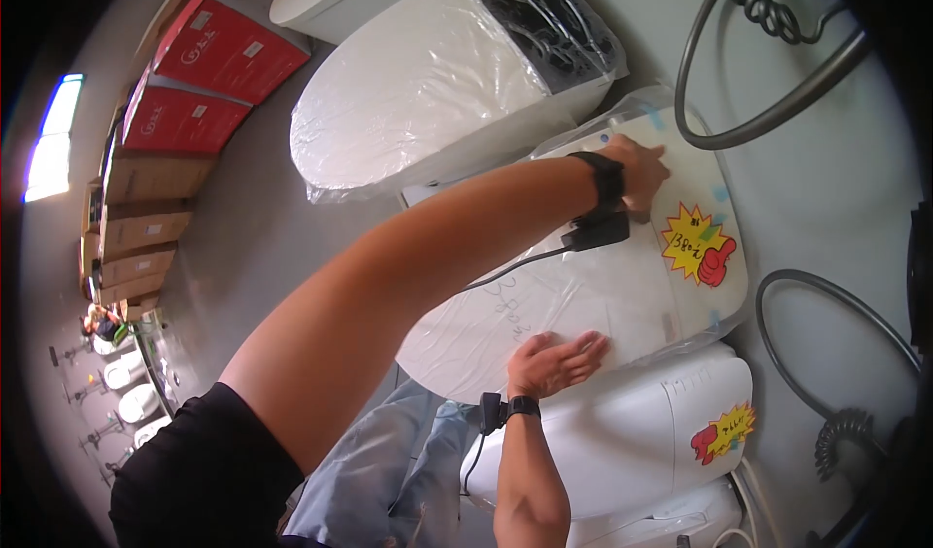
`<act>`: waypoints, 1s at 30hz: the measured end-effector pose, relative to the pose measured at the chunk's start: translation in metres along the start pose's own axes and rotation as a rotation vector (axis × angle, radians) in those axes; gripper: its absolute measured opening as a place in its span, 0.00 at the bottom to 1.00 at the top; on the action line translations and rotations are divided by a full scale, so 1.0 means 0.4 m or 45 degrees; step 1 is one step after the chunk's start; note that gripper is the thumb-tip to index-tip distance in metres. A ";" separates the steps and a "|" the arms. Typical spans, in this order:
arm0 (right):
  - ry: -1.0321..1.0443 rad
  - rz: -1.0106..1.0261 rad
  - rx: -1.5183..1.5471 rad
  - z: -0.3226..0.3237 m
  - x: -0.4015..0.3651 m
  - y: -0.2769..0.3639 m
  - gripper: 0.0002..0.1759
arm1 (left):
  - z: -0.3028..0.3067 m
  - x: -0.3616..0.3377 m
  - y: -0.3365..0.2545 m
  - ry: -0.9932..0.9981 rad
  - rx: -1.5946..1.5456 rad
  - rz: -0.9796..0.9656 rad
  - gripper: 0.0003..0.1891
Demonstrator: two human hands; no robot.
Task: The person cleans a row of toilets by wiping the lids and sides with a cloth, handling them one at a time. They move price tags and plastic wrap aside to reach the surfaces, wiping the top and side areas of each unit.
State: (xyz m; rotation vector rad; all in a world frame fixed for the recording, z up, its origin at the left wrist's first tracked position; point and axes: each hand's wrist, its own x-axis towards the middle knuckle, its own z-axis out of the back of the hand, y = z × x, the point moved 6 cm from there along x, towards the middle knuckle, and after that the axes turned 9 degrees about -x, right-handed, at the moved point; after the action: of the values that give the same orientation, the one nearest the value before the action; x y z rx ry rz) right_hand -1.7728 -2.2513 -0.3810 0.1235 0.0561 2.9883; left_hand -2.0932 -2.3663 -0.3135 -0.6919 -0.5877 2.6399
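A white toilet lid (pixel 583 281) under clear plastic film lies in the middle of the head view, with handwriting and a yellow starburst price tag (pixel 694 245) on it. My left hand (pixel 637 174) rests on its far part near the tag, thumb and a finger apart; the other fingers are partly hidden. Lower down, my right hand (pixel 556 363) lies flat on the film at the near edge, fingers stretched. Each wrist wears a black strap with a small box and cable.
Beside it stand a film-wrapped toilet (pixel 418 82) and another white toilet (pixel 622 417) with a price tag. Hoses (pixel 802 101) hang along the grey wall. Red boxes (pixel 228 48) and brown cartons (pixel 146 222) are stacked across the floor.
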 end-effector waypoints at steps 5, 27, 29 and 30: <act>-0.012 0.009 0.003 0.002 -0.002 0.000 0.49 | 0.019 -0.111 -0.068 -0.292 -0.067 -0.193 0.47; -0.147 0.088 -0.094 -0.014 -0.015 0.011 0.44 | -0.088 -0.531 0.023 -0.595 -0.795 -0.001 0.43; -0.183 0.097 -0.128 -0.018 -0.016 0.009 0.43 | -0.117 -0.694 0.076 -0.749 -1.018 0.025 0.42; -0.177 0.118 -0.113 -0.019 -0.017 0.010 0.43 | -0.160 -0.772 0.119 -0.913 -1.079 0.006 0.41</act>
State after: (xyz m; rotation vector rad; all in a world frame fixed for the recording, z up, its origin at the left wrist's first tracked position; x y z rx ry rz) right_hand -1.7675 -2.2564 -0.3888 0.3316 -0.1003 3.0586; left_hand -1.8170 -2.5190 -0.2687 0.1246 -1.9436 2.5231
